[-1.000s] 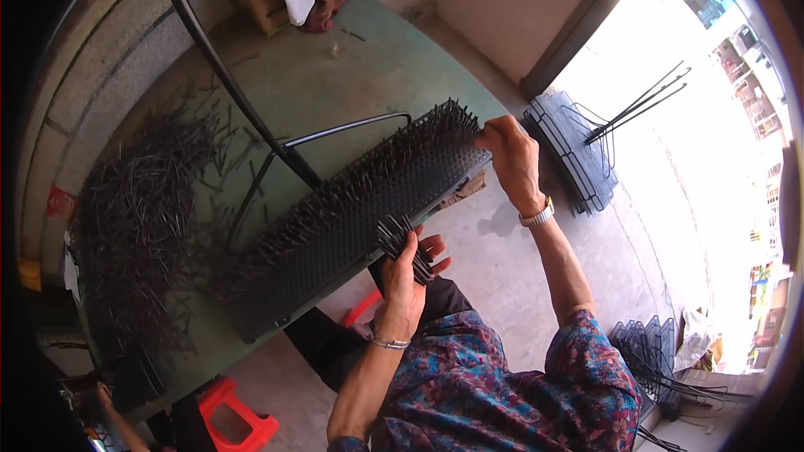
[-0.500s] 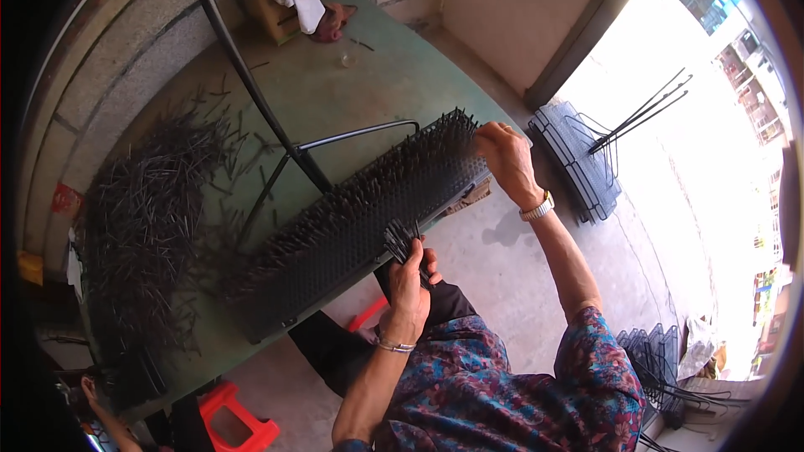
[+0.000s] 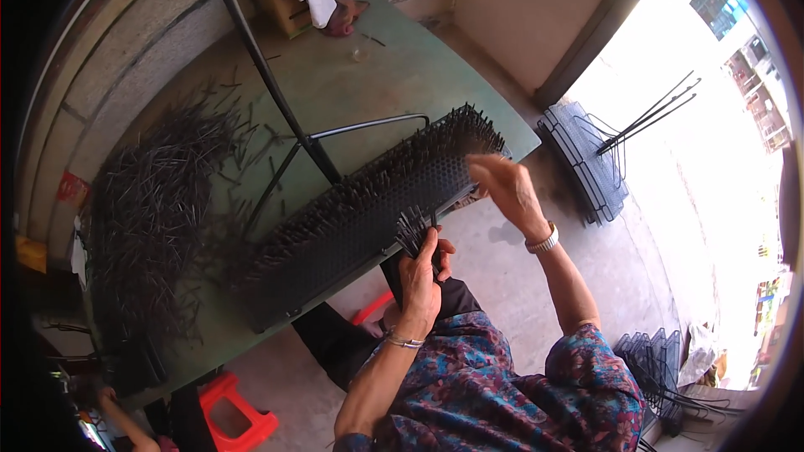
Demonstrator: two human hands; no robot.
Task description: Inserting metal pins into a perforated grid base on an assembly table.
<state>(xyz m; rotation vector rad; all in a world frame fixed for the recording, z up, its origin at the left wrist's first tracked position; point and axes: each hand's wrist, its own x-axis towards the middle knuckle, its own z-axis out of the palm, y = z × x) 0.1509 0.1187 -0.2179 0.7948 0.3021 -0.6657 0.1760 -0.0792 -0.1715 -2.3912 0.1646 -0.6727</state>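
A long black perforated board (image 3: 335,264) lies slantwise along the near edge of the green table. Rows of short black strips (image 3: 402,159) stand up from its far half, while the holes nearer me are bare. My left hand (image 3: 421,280) is closed round a bundle of loose black strips (image 3: 414,230), held just above the board's near edge. At the board's right end is my right hand (image 3: 509,188), its fingers bent together and slightly blurred. Anything between those fingertips is too small to make out.
A big heap of black strips (image 3: 159,209) covers the left of the table (image 3: 385,50). A black metal pole (image 3: 260,59) with braces rises across the board. Similar boards with rods (image 3: 582,163) stand on the floor at right. A red stool (image 3: 234,414) is below left.
My right hand has drawn back from the strips at the board's far right end, toward me. My left hand still holds its bundle. The whole view has shifted slightly.
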